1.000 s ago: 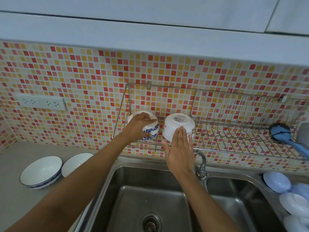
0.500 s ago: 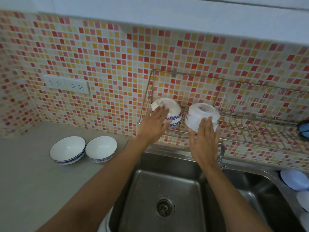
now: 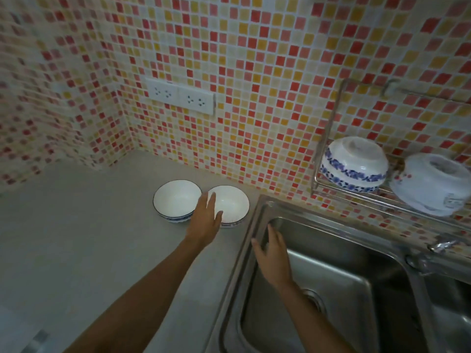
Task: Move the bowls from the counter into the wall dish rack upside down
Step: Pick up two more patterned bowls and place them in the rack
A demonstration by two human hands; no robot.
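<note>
**Two bowls on counter, two inverted in rack; both hands empty**

Two white bowls with dark rims are seen upright on the grey counter (image 3: 76,250), touching or nearly touching side by side near the tiled wall: the left counter bowl (image 3: 175,198) and the right counter bowl (image 3: 233,203). The right one stands just beside the sink (image 3: 331,289) edge.

Two more bowls are seen upside down at the left end of the wall dish rack (image 3: 328,149): a blue-patterned bowl (image 3: 353,165) at the very end and, just to its right, a plain white bowl (image 3: 430,184) with a small red motif, tilted toward the camera.

The left hand (image 3: 205,221) is extended over the gap between the two counter bowls, fingers straight and slightly apart, overlapping the near rim of the right counter bowl; nothing is gripped. Contact with the rim cannot be confirmed.

The right hand (image 3: 271,249) is held over the left corner of the sink basin, fingers loosely spread, empty.

A white double power socket (image 3: 179,98) is mounted on the mosaic tile wall above the counter. A tap (image 3: 441,244) is partly visible at the sink's right.
</note>
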